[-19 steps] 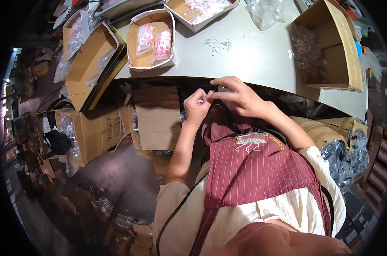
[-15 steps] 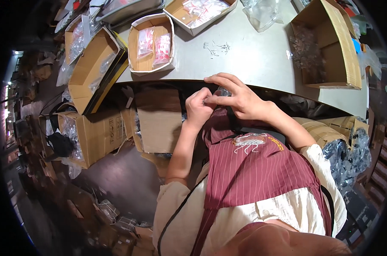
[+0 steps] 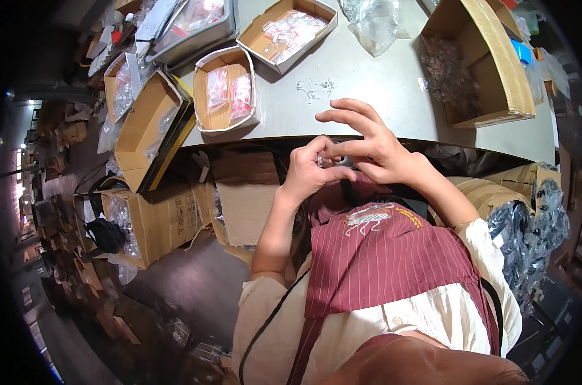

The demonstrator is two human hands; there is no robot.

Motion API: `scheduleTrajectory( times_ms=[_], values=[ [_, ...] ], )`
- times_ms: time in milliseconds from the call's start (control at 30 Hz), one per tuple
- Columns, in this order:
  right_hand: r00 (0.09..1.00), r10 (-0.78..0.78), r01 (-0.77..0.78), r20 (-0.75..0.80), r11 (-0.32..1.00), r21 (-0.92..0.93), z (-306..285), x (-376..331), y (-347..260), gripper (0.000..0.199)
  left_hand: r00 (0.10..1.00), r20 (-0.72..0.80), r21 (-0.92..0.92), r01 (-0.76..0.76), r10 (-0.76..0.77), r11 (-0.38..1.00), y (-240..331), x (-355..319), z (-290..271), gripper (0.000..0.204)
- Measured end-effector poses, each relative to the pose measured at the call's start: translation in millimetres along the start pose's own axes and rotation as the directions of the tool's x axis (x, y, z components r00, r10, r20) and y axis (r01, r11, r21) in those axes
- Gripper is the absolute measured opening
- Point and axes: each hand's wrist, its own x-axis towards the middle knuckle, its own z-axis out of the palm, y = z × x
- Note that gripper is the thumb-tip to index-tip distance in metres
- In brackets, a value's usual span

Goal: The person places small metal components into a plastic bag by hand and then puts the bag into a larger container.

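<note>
Both hands meet in front of the apron, just short of the table's near edge. My left hand has its fingers curled in a pinch on a small clear plastic piece, mostly hidden by the fingers. My right hand comes in from the right, its thumb and nearer fingers closing at the same piece while its outer fingers stretch out over the table edge. Several small, thin pieces lie loose on the grey table, beyond the hands.
A white-edged box holds red-and-white plastic packets; another packet box stands behind it. A long carton leans at the left. On the right, an open carton holds small dark, clear pieces. Cartons stand below the table.
My right hand's outer fingers have lifted and spread. The left thumb has stretched out toward the right hand. The whole view has shifted slightly, with the table lower in it.
</note>
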Motion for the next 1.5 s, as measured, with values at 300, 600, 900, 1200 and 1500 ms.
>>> scheduleTrajectory(
  times_ms=[300,600,900,1200,1500],
  values=[
    [0.996,0.085,-0.084,-0.013,0.994,0.066,4.7,-1.3,-8.0,0.033,0.992,0.123,-0.588,0.042,0.038,0.808,-7.5,9.0,17.1,0.086],
    [0.835,0.513,-0.362,-0.198,0.784,0.503,2.5,-14.4,4.6,0.013,0.980,0.192,-0.406,0.123,-0.048,0.906,14.5,15.9,15.3,0.041],
    [0.856,0.484,-0.406,-0.180,0.847,0.344,6.0,-19.5,0.7,0.009,0.990,-0.080,-0.287,0.085,-0.113,0.954,23.4,23.3,6.9,0.016],
    [0.805,0.590,-0.536,0.063,0.678,0.504,11.2,-30.9,13.1,0.015,0.986,-0.103,0.227,-0.103,0.129,0.969,29.1,20.6,12.1,0.007],
    [0.745,0.617,-0.585,0.255,0.421,0.693,5.2,-35.0,23.5,0.022,1.000,-0.012,-0.051,-0.017,0.017,0.999,24.3,36.9,7.3,0.011]
  ],
)
